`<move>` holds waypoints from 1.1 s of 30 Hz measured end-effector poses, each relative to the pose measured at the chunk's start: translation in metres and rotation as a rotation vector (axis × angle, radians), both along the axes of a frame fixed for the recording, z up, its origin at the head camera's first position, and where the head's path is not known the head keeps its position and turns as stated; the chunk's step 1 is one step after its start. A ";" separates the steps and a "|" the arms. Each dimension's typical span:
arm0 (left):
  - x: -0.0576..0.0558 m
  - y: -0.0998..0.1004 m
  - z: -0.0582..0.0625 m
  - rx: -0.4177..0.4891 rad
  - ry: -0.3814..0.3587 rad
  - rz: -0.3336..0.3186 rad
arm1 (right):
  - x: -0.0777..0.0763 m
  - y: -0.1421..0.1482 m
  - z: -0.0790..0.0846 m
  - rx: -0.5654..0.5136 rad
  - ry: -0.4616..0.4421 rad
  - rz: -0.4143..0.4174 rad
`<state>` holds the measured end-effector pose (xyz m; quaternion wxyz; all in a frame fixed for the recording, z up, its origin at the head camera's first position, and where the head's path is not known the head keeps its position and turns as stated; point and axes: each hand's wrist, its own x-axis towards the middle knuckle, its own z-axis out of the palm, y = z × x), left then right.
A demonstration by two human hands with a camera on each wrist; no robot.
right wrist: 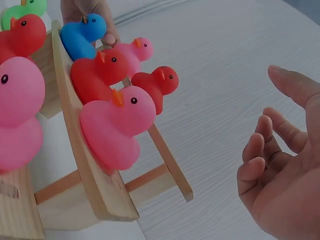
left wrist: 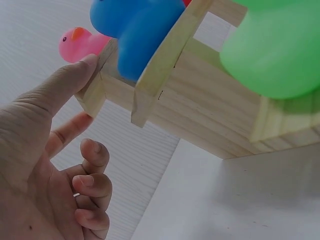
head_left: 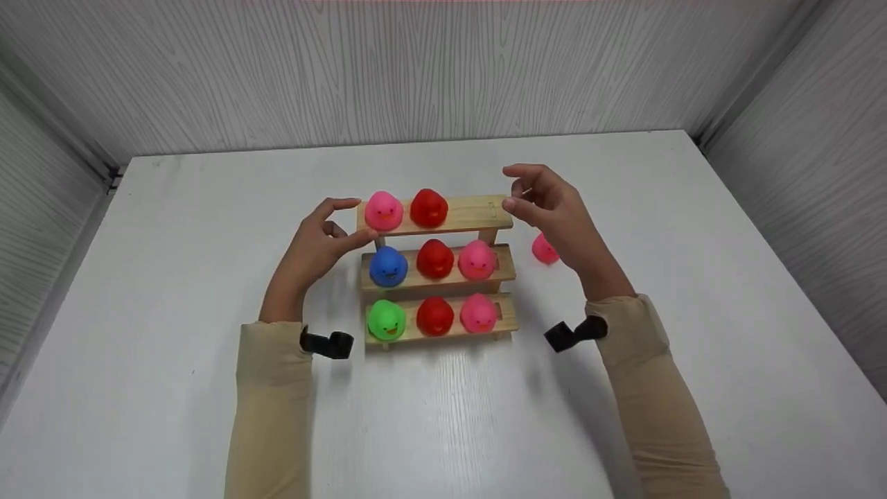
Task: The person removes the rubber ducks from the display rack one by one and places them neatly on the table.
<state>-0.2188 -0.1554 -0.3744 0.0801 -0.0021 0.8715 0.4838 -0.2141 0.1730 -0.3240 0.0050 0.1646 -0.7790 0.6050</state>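
Note:
A three-tier wooden display rack (head_left: 468, 215) stands on the table with rubber ducks on its steps. My left hand (head_left: 315, 242) pinches the left end of the top step between thumb and index finger; in the left wrist view its other fingers curl loosely. The top step carries a pink duck (head_left: 383, 212) and a red duck (head_left: 429, 208). On the middle step sit blue (head_left: 388, 267), red (head_left: 435, 259) and pink ducks (right wrist: 120, 127). The bottom one bears green (head_left: 387, 321), red (head_left: 435, 317) and pink ducks (head_left: 478, 314). Beside the rack's right end, my right hand (right wrist: 285, 165) holds nothing, fingers relaxed and apart from the wood.
Another pink duck (head_left: 545, 249) lies on the white table (head_left: 173, 277) to the right of the rack, partly hidden by the right hand. Grey wood-patterned panels (head_left: 416, 76) enclose the table at the back and sides. Both wrists bear small black cameras (head_left: 329, 344).

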 end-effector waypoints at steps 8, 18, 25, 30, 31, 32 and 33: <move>0.000 0.000 -0.003 0.019 0.003 0.000 | -0.003 -0.023 0.000 -0.018 -0.021 0.046; 0.001 -0.002 -0.002 0.013 0.001 -0.007 | -0.008 -0.039 0.000 0.040 -0.030 0.033; 0.002 -0.003 -0.001 0.015 0.004 -0.010 | -0.014 -0.047 -0.002 0.117 -0.056 0.030; 0.002 -0.003 -0.001 0.011 0.001 -0.009 | -0.015 -0.049 -0.005 0.167 -0.078 0.049; 0.002 -0.003 0.000 0.007 -0.002 -0.008 | -0.016 -0.049 -0.006 0.180 -0.084 0.054; 0.002 -0.003 0.000 0.004 -0.005 -0.006 | -0.016 -0.049 -0.006 0.191 -0.088 0.061; 0.002 -0.003 -0.001 0.003 -0.007 -0.005 | -0.017 -0.049 -0.007 0.202 -0.092 0.068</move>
